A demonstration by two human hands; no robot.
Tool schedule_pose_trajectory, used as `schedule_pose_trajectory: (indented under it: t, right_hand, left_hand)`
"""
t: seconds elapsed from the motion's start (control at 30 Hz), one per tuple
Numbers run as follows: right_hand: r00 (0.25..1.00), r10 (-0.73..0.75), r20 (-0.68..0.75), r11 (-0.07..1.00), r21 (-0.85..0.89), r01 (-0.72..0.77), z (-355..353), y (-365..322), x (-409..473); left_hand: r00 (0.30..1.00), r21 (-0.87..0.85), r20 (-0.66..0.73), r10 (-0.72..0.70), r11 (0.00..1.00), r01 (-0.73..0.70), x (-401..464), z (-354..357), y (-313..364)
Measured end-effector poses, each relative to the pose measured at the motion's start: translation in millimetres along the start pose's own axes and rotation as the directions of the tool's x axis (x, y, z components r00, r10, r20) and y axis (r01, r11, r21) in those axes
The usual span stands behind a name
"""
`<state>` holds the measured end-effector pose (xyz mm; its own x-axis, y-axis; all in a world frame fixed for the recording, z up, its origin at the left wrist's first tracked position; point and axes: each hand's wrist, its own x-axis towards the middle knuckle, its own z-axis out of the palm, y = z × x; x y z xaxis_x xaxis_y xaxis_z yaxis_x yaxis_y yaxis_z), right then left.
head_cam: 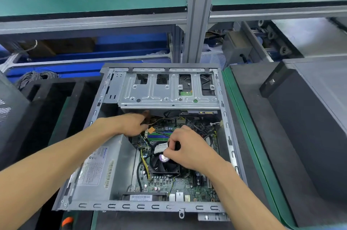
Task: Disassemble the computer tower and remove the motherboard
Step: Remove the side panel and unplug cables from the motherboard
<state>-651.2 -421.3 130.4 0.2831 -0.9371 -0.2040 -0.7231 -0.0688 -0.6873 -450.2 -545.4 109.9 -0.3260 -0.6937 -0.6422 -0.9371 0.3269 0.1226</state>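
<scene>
The open computer tower [142, 206] lies on its side on the bench. Inside it the green motherboard [180, 186] shows its black CPU fan [163, 166] and memory slots. My left hand [131, 123] reaches in under the drive cage [165, 89] among the cables near an orange connector [151, 129]; its fingertips are hidden. My right hand [185, 147] pinches a black cable with a white label [160, 148] just above the fan.
A grey power supply [97, 171] fills the case's left side. A black side panel [300, 126] lies on the green-edged mat at the right. Dark foam trays stand at the left, blue bins behind. An orange tool handle [67, 221] lies at the front left.
</scene>
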Motion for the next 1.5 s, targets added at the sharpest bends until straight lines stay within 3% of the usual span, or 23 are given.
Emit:
schedule_pose_trajectory:
  t: [0.13, 0.43, 0.67, 0.83, 0.93, 1.0, 1.13, 1.37, 1.5]
  right_hand:
    - [1.000, -0.002, 0.002, 1.000, 0.003, 0.002, 1, 1, 0]
    - [1.000, -0.001, -0.003, 1.000, 0.002, 0.001, 2, 2, 2]
    - [1.000, -0.004, 0.005, 1.000, 0.016, 0.003, 2, 3, 3]
    - [1.000, -0.006, -0.003, 1.000, 0.004, 0.006, 3, 4, 3]
    - [1.000, -0.005, -0.003, 1.000, -0.007, 0.005, 5, 4, 5]
    - [1.000, -0.006, -0.005, 1.000, -0.012, 0.006, 6, 4, 5]
    - [1.000, -0.015, -0.017, 1.000, -0.014, 0.015, 5, 6, 4]
    - [1.000, -0.006, -0.008, 1.000, -0.002, 0.006, 5, 6, 4]
    - [1.000, 0.002, -0.014, 1.000, -0.002, -0.002, 4, 3, 3]
  left_hand:
    - [0.997, -0.032, -0.008, 0.072, 0.997, -0.072, -1, 0, -1]
    - [1.000, 0.093, 0.002, 0.022, 0.995, -0.022, 6, 2, 1]
    - [0.979, -0.103, -0.202, 0.019, 0.994, -0.040, 6, 1, 0]
    - [0.990, -0.025, -0.138, -0.011, 1.000, 0.008, 5, 1, 9]
    - [0.979, 0.023, -0.200, -0.025, 0.999, 0.030, 5, 1, 15]
    - [0.974, 0.014, -0.225, 0.003, 1.000, 0.000, 6, 2, 17]
    - [0.992, -0.014, -0.111, 0.063, 0.998, -0.065, 15, 1, 35]
    - [0.996, -0.140, -0.086, -0.005, 0.990, -0.007, 27, -3, 48]
    - [0.993, -0.007, -0.112, 0.037, 0.999, -0.038, 39, 2, 46]
